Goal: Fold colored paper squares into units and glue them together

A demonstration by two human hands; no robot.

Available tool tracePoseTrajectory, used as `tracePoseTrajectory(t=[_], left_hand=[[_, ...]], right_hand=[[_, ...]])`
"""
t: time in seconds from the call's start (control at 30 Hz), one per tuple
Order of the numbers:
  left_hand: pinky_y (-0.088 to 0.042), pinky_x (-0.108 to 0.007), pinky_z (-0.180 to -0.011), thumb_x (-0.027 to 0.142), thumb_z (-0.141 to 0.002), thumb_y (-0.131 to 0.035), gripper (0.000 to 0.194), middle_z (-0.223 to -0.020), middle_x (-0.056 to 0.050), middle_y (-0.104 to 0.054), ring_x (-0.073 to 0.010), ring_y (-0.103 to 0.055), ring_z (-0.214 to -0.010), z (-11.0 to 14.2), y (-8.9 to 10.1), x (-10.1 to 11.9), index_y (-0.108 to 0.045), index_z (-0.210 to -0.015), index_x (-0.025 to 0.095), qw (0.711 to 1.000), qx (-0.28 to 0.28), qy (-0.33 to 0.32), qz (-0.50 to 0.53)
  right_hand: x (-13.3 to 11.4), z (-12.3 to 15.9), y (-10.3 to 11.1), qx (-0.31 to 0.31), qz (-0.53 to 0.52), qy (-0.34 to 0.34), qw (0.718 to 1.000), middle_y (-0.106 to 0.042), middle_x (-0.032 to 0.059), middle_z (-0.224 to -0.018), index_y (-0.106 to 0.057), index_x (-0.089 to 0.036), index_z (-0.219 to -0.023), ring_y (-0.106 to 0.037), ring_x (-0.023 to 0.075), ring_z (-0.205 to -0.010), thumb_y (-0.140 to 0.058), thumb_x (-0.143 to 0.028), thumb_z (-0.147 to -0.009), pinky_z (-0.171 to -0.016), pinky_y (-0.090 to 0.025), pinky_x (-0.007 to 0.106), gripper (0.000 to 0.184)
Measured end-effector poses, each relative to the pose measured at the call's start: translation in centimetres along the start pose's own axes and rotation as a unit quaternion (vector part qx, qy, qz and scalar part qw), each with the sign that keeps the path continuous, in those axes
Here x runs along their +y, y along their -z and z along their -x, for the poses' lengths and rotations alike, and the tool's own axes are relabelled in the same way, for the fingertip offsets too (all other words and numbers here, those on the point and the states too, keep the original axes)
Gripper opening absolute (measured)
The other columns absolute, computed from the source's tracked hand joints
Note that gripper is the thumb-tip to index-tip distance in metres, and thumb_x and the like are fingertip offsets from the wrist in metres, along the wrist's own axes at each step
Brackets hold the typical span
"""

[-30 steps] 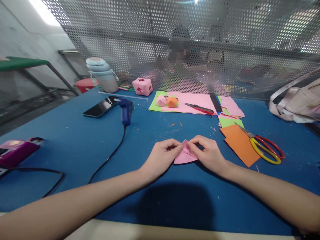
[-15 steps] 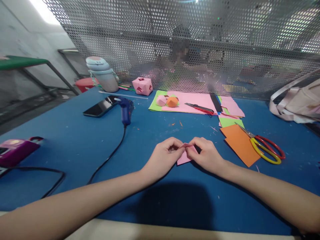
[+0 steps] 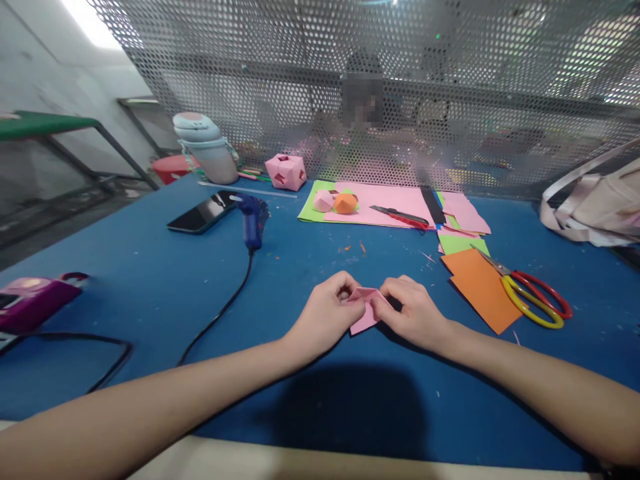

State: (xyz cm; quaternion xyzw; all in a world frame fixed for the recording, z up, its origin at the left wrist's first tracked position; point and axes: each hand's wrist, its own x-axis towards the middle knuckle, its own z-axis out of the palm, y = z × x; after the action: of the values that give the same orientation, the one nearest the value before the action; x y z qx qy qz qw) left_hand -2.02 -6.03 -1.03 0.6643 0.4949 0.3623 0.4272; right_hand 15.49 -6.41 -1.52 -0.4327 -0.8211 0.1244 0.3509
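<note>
A small piece of pink paper (image 3: 366, 317) is pinched between both hands just above the blue table. My left hand (image 3: 327, 310) is closed on its left side, thumb on the near face. On the right side, my right hand (image 3: 411, 309) grips it between thumb and bent fingers. The paper's upper part is folded over, and a flap hangs down toward me. Fingers cover parts of both edges. To the right of my right hand lie orange paper sheets (image 3: 483, 293), with red-and-yellow-handled scissors (image 3: 533, 300) resting across them.
A blue hot glue gun (image 3: 253, 223) with a black cord stands left, beside a phone (image 3: 203, 212). Behind are a pink paper polyhedron (image 3: 286, 172), a cutter (image 3: 400, 217) on pink sheets (image 3: 370, 193), and a bottle (image 3: 210, 157). A perforated metal screen (image 3: 300, 80) rises at the back.
My left hand's fingers have shifted slightly, and the pink paper has moved a little left. More of its folded upper edge now shows between the hands.
</note>
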Motion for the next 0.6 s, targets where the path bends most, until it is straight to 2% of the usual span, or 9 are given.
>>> tracePoseTrajectory(t=[0.33,0.6], left_hand=[[-0.036,-0.022,-0.058,0.015,-0.07,-0.055,0.008,-0.068,0.005,-0.054,-0.0107,-0.049,-0.064,-0.02,0.07,0.16,-0.053,-0.077,0.017,1.0,0.007,-0.005,-0.013],[-0.038,-0.022,-0.057,0.017,-0.069,-0.054,0.015,-0.07,0.004,-0.055,-0.011,-0.049,-0.063,-0.14,0.02,0.36,-0.056,-0.084,0.017,0.999,-0.011,0.017,0.043]], right_hand=[[-0.11,0.06,0.05,-0.009,0.004,0.025,1.0,-0.053,-0.0021,-0.059,-0.049,-0.019,-0.064,-0.044,0.0107,-0.057,-0.051,-0.026,-0.087,-0.064,-0.034,0.025,0.024],[0.43,-0.02,-0.27,-0.009,0.004,-0.019,1.0,-0.052,-0.0032,-0.057,-0.049,-0.019,-0.061,-0.044,0.0099,-0.055,-0.049,-0.025,-0.087,-0.063,-0.034,0.025,0.027]])
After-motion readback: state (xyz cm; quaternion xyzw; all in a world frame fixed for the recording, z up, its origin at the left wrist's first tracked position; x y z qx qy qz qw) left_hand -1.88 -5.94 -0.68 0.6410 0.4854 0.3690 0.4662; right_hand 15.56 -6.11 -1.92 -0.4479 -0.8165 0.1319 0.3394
